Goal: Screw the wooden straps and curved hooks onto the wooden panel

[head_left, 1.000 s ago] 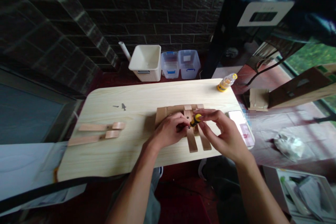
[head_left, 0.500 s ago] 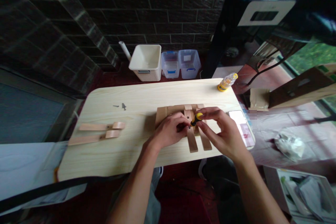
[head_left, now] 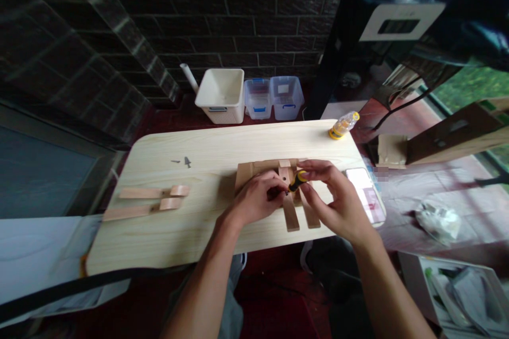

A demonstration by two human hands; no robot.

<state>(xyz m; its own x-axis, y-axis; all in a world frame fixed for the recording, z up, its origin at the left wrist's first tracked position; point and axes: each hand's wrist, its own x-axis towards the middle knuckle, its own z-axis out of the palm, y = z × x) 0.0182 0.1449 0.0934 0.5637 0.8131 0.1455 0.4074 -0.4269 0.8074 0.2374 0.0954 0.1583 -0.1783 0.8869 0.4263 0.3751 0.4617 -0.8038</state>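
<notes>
My right hand [head_left: 332, 193] grips a short yellow-and-black screwdriver [head_left: 296, 181] between thumb and fingers, its tip slanting down to the left. At that tip, the fingertips of my left hand [head_left: 258, 193] are pinched together over a wooden strip [head_left: 291, 216]. A tiny dark bit shows there, too small to name. This strip, with a dark hole further up, lies across a brown cardboard box [head_left: 245, 170]. Beside it a second wooden strip [head_left: 311, 214] is partly covered by my right hand.
Two more wooden pieces [head_left: 137, 193] with curved ends lie on the left of the table [head_left: 214, 143], below a few dark screws [head_left: 187, 161]. A clear bottle with a yellow base [head_left: 341, 127] stands at the back right, a phone [head_left: 365, 195] at the right edge. Plastic bins [head_left: 222, 111] stand behind.
The screwdriver has turned slightly in my right fingers, which have shifted a little on its handle. My left hand stays in place.
</notes>
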